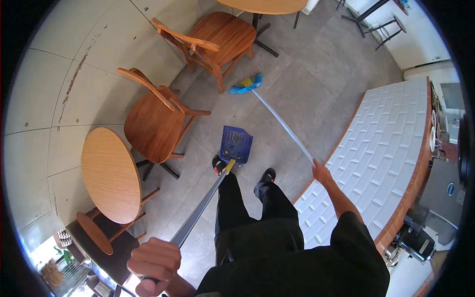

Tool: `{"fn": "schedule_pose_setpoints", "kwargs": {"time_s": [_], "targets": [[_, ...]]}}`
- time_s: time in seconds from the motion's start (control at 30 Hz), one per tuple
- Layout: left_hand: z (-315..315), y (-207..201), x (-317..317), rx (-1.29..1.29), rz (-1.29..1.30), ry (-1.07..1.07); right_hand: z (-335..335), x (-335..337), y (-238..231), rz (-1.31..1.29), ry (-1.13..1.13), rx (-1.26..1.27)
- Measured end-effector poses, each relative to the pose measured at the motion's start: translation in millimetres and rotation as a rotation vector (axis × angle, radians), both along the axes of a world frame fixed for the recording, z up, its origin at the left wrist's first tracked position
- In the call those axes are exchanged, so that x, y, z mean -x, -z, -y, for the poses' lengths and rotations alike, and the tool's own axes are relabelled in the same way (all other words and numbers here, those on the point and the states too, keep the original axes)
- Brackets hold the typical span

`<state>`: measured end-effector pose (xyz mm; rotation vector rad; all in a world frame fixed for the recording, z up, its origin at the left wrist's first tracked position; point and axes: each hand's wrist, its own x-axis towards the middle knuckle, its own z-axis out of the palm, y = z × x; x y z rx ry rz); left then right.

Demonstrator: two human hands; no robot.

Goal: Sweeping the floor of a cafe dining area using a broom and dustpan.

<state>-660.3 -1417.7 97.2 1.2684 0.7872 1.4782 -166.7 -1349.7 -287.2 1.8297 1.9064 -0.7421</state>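
Note:
My left hand (156,262) is closed around the upper end of a long grey handle. That handle runs down to a blue dustpan (236,143) with a yellow socket, lying on the floor in front of my left foot. Bits of debris show in the pan. Held out to the right, my right hand (322,173) grips the pale pole of a broom (282,123). The broom's blue and yellow head (247,83) rests on the floor farther ahead, beside the far chair, apart from the dustpan.
Two wooden chairs (154,123) (227,37) stand along the left wall. A round wooden table (111,175) is at near left, another tabletop (264,5) at the far end. On the right runs a counter faced with white tiles (381,148). Grey tiled floor (316,64) lies between.

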Motion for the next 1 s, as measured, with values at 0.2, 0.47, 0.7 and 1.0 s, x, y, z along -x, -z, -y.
{"fn": "schedule_pose_setpoints", "kwargs": {"time_s": [0.2,0.47,0.7,1.0], "targets": [[-6.2,4.0,45.4,0.020,0.040,0.087,59.0,36.4,-93.3,-0.127,0.184,0.023],[-18.5,5.7,89.2,0.047,0.043,0.181,-19.7,158.7,-18.2,-0.212,0.247,-0.232],[-22.3,6.3,112.6,0.043,0.050,0.190,32.2,202.2,13.3,-0.149,0.271,-0.174],[-26.1,24.3,147.0,-0.035,0.070,0.235,193.9,213.5,-142.6,-0.219,0.417,0.069]]}}
